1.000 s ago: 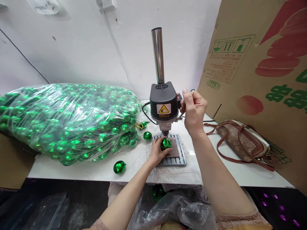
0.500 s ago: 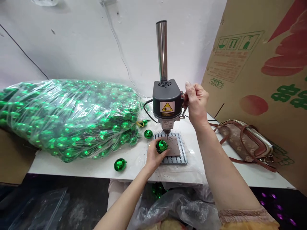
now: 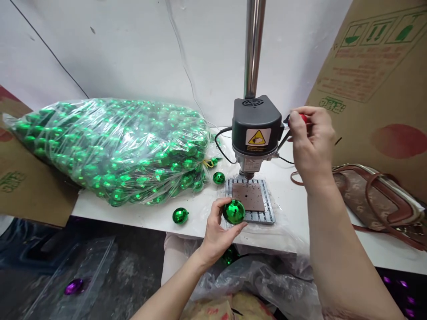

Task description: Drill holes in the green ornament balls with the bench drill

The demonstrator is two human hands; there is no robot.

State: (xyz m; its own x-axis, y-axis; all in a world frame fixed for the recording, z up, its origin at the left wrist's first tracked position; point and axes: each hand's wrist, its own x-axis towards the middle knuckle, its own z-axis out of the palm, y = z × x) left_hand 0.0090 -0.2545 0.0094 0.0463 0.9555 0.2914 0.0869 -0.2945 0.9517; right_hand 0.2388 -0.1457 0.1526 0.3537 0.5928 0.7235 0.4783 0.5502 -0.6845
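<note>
My left hand (image 3: 218,226) is closed round a shiny green faceted ball ornament (image 3: 234,212), with a small dark spot on the side facing me. The ball is in front of the drill press (image 3: 256,126), near the edge of its slotted base (image 3: 268,213). A brown board (image 3: 255,198) with a dark hole and scattered specks lies on that base, below the chuck. My right hand (image 3: 313,138) grips the red-knobbed feed lever (image 3: 302,118) at the right of the drill head. Two loose green balls, one nearer (image 3: 180,216) and one farther (image 3: 219,178), rest left of the base.
A large clear bag of green balls (image 3: 126,151) fills the table's left side. A brown patterned handbag (image 3: 383,195) lies at right, before a tall cardboard box (image 3: 373,89). Crumpled clear plastic (image 3: 267,284) covers my lap. One purple ball (image 3: 74,286) is low at left.
My left hand has drawn the green ball toward me, away from under the chuck. My right hand has moved outward with the lever, showing its red knob. The camera view has shifted.
</note>
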